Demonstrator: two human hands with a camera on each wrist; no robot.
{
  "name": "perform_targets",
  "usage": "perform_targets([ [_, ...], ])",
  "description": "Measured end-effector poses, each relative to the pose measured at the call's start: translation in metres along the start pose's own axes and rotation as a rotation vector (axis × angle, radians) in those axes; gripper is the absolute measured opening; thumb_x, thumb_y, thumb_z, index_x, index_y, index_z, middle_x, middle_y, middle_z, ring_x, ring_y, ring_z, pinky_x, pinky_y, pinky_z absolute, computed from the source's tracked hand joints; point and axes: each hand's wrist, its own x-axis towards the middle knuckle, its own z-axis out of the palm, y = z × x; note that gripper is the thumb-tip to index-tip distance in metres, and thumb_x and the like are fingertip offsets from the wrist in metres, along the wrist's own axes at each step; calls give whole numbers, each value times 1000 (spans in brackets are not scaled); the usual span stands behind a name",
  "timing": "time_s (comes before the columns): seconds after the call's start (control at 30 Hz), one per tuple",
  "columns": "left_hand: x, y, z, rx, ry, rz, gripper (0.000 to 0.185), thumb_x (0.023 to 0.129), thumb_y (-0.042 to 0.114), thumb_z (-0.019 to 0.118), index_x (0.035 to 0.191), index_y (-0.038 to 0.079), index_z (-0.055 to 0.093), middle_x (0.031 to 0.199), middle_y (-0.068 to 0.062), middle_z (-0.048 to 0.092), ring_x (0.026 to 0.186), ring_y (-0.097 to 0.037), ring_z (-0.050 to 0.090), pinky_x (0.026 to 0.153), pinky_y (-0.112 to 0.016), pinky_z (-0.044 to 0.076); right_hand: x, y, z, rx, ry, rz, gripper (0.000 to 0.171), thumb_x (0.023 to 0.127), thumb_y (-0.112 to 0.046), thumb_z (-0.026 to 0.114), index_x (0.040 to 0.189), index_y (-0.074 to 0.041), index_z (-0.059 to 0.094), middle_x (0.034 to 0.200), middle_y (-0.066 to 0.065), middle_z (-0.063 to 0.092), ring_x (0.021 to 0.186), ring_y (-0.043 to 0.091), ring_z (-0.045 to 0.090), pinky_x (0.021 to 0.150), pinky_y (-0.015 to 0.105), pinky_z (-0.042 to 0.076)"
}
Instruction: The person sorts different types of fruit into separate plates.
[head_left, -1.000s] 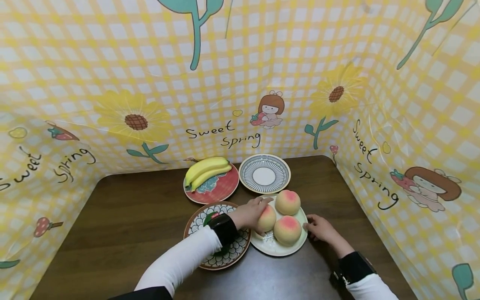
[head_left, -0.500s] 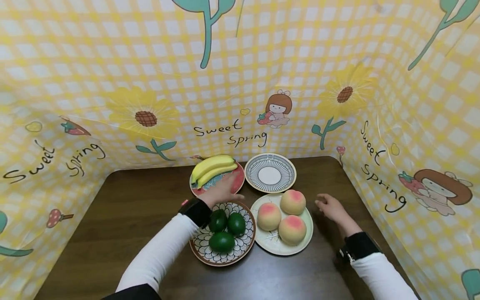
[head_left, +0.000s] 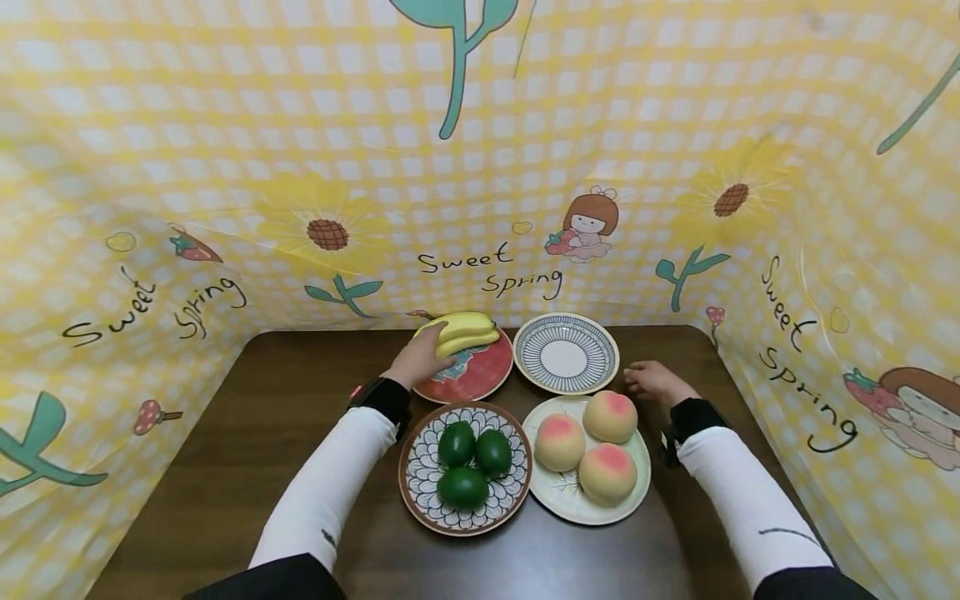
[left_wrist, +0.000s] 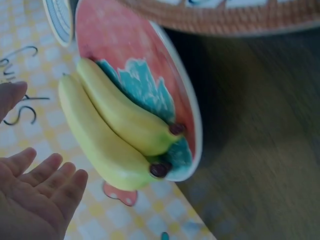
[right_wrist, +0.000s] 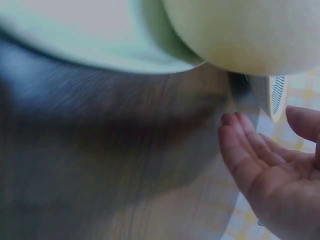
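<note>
Yellow bananas point(head_left: 463, 331) lay as a joined pair across the far edge of the red plate point(head_left: 480, 375), their dark tips hanging just past its rim in the left wrist view, so they could be taken from the open side without tipping the dish. The left hand point(head_left: 417, 362) had reached to that side; its grip was apart, fingers straight and together, palm turned toward the fruit. From the head view it seemed to touch the near banana, yet the left wrist view showed a gap between fingers point(left_wrist: 47, 177) and peel, so contact was doubtful and nothing was held.

The right hand point(head_left: 654, 380) lay low on the tabletop point(head_left: 247, 442) between the striped plate point(head_left: 566, 353) and the pale plate point(head_left: 592, 508), its grip slack and apart, fingers loosely bent, holding nothing. It seemed placed there simply to rest out of the way, just beside the striped plate's rim.

Three peaches point(head_left: 592, 442) sat bunched on the pale plate, touching one another, and three green avocados point(head_left: 468, 462) sat likewise on the patterned plate point(head_left: 420, 492); each kind kept its own dish, while the striped one was bare. Checked yellow sheeting point(head_left: 225, 167) walled in the tabletop on three sides.
</note>
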Motion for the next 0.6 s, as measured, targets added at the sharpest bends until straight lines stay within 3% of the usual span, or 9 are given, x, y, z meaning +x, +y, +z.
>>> perform_targets([
  [0.07, 2, -5, 0, -2, 25, -5, 76, 98, 22, 67, 158, -5, 29, 156, -29, 44, 139, -42, 49, 117, -52, 40, 18, 12, -3, 70, -20, 19, 76, 106, -35, 55, 157, 11, 22, 132, 26, 64, 116, 32, 67, 103, 47, 55],
  [0.13, 5, -8, -1, 0, 47, -10, 74, 98, 22, 67, 157, -5, 31, 156, -29, 44, 140, -43, 48, 118, -52, 40, 34, 21, -8, 155, -71, -20, 70, 104, -36, 57, 152, 10, 35, 122, 23, 70, 110, 29, 71, 97, 41, 58],
  [0.27, 12, -12, -4, -11, 68, -13, 72, 97, 20, 67, 156, -5, 34, 155, -29, 45, 140, -44, 48, 118, -53, 40, 8, -23, 14, 202, -49, 20, 52, 106, -26, 52, 143, 10, 45, 109, 14, 71, 103, 23, 69, 102, 44, 56],
  [0.33, 14, -15, -3, -14, 73, -24, 71, 97, 19, 68, 155, -5, 35, 155, -29, 45, 139, -43, 49, 117, -53, 41, 7, -29, 19, 230, -59, 6, 48, 106, -25, 52, 138, 11, 47, 102, 12, 69, 97, 21, 68, 100, 43, 57],
  [0.37, 15, -17, -3, -10, 76, -31, 71, 97, 19, 68, 155, -5, 36, 154, -29, 46, 139, -43, 50, 116, -53, 41, 7, -32, 22, 225, -39, 30, 48, 108, -23, 48, 142, 10, 43, 105, 13, 68, 100, 22, 67, 104, 46, 54],
  [0.47, 18, -22, -2, 8, 87, -53, 70, 97, 19, 67, 154, -6, 36, 153, -29, 48, 138, -43, 50, 115, -53, 42, 51, 16, 9, 272, -32, 21, 44, 107, -23, 50, 141, 5, 46, 106, 14, 71, 100, 24, 71, 97, 42, 59],
  [0.53, 18, -24, -2, 9, 97, -71, 70, 96, 18, 68, 154, -7, 36, 152, -30, 48, 139, -44, 50, 116, -52, 42, 113, 85, -14, 326, -52, 0, 42, 105, -24, 55, 139, 1, 50, 104, 13, 74, 98, 25, 73, 91, 41, 61],
  [0.57, 19, -25, -3, 12, 99, -80, 71, 96, 18, 68, 154, -7, 36, 153, -31, 47, 140, -44, 48, 117, -53, 41, 148, 119, -24, 312, -22, 35, 44, 106, -23, 53, 144, -2, 47, 108, 14, 74, 102, 27, 72, 93, 44, 60],
  [0.6, 20, -26, -3, 14, 100, -87, 71, 96, 18, 68, 154, -8, 36, 153, -31, 46, 141, -44, 47, 117, -53, 41, 147, 116, -18, 323, -13, 26, 37, 105, -20, 53, 137, -3, 51, 102, 10, 76, 96, 24, 74, 87, 40, 62],
])
